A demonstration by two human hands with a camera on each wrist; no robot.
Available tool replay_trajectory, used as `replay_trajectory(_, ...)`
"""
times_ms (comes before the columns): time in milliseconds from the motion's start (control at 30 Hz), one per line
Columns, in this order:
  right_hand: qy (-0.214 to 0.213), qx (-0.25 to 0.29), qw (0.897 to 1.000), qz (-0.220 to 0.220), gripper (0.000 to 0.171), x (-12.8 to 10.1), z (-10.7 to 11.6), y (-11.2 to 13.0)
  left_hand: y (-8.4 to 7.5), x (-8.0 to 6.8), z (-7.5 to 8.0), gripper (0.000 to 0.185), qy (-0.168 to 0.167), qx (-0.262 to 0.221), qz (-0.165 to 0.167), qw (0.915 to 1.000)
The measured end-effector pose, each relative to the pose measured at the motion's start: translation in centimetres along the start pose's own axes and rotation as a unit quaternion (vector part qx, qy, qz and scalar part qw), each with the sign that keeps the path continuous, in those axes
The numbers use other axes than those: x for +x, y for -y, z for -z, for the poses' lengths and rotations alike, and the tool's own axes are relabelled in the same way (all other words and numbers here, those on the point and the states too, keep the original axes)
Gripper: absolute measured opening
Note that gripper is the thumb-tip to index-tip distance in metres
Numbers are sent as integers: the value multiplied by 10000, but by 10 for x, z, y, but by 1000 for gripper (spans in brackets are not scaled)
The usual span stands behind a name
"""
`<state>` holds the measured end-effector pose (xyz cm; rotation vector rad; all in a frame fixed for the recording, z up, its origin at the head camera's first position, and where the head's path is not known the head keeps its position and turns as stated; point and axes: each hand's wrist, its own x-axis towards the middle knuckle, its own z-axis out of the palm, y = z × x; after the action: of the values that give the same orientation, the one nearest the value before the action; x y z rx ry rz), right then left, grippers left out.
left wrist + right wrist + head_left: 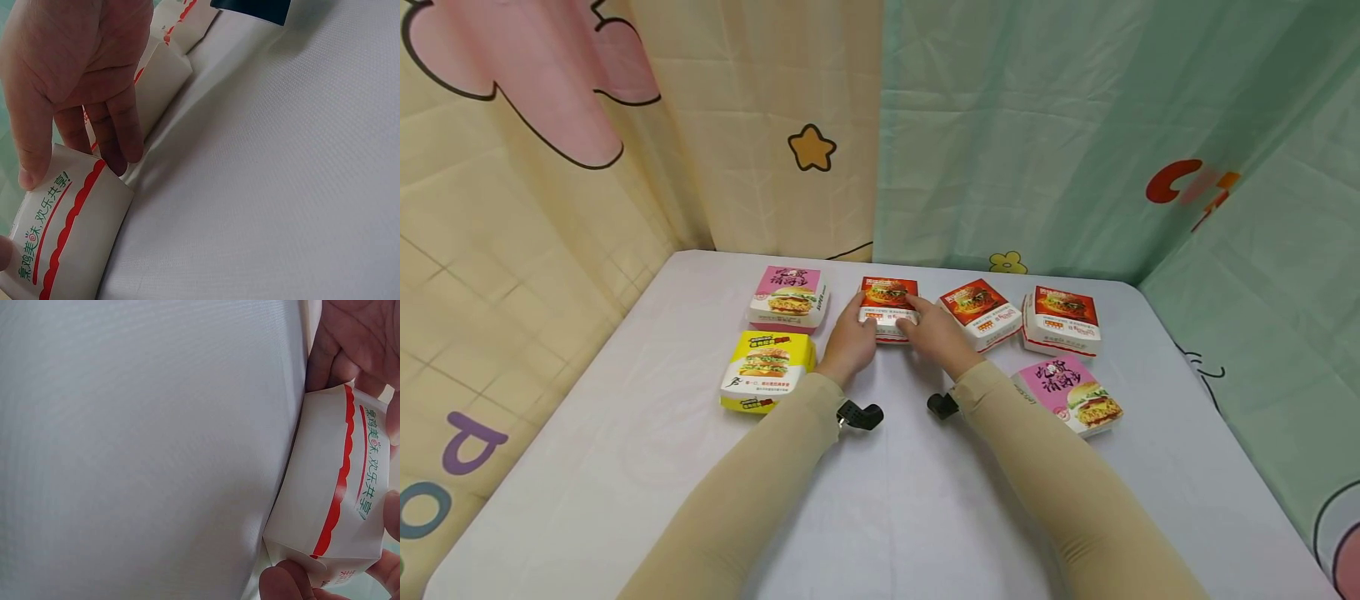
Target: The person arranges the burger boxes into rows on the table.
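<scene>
A red-topped burger box with white sides stands in the middle of the back row on a white table. My left hand grips its left side with the thumb on the lid. My right hand grips its right side the same way. In the left wrist view my left hand curls against the box's white wall with a red scalloped line. In the right wrist view my right hand holds the same box by its far end.
Around it stand a pink box, a yellow box, two red boxes and another pink box. Patterned curtains close in the table at the back and both sides.
</scene>
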<state>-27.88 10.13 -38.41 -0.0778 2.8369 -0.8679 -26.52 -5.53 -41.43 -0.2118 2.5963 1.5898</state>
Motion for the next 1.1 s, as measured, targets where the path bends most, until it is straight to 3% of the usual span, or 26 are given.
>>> replay_trajectory(733, 46, 109, 9999, -87, 67, 1, 1, 0, 0, -1, 1, 63, 30, -105, -25, 9999)
replay_trajectory(1100, 23, -8, 9999, 155, 69, -3, 8, 3, -3, -2, 4, 65, -26, -158, -112, 9998)
